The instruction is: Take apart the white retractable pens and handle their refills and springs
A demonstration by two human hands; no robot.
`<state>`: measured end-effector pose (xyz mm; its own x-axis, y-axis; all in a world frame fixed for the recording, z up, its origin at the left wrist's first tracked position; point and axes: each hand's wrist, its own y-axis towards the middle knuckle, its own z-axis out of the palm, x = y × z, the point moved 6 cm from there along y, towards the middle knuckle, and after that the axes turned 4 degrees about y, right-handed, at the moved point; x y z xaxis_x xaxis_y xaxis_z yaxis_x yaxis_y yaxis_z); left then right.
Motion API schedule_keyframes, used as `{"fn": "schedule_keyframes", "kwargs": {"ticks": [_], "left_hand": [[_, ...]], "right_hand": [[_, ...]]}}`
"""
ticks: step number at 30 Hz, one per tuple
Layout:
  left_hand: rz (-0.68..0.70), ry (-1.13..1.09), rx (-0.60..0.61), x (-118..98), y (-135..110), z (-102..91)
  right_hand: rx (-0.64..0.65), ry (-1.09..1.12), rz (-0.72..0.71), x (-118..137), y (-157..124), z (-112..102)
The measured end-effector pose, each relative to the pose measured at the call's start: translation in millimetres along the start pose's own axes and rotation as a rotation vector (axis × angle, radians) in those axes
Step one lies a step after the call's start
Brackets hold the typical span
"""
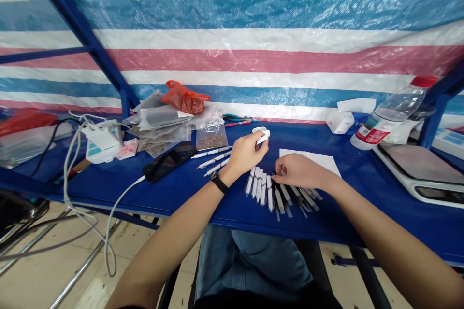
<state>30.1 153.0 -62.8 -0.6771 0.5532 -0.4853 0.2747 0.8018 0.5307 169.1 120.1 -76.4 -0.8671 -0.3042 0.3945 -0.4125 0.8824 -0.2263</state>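
Note:
My left hand (246, 153), with a black band on the wrist, is closed round a white pen (263, 137) held a little above the blue table (362, 212). My right hand (299, 171) rests on the table with its fingers curled over the upper ends of a row of white pens (268, 190) lying side by side. What its fingertips pinch is hidden. Three more white pens (213, 157) lie to the left of my left hand. A white sheet of paper (326, 159) lies behind my right hand.
A black phone (168, 160) on a white cable lies at left, beside clear bags (211, 133), a red bag (184, 97) and a white charger (101, 137). A plastic bottle (391, 113), a small white box (340, 121) and a scale (416, 166) stand at right.

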Motion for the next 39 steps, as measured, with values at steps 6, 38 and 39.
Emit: {"fn": "schedule_keyframes", "kwargs": {"ticks": [6, 38, 39], "left_hand": [[-0.003, 0.019, -0.004, 1, 0, 1.0], [0.116, -0.231, 0.189, -18, -9, 19.2], [0.099, -0.250, 0.190, -17, -8, 19.5]], "right_hand": [[-0.022, 0.033, 0.081, 7, 1, 4], [-1.264, 0.797, -0.447, -17, -42, -70], [-1.258, 0.781, -0.445, -16, -42, -69]]}}
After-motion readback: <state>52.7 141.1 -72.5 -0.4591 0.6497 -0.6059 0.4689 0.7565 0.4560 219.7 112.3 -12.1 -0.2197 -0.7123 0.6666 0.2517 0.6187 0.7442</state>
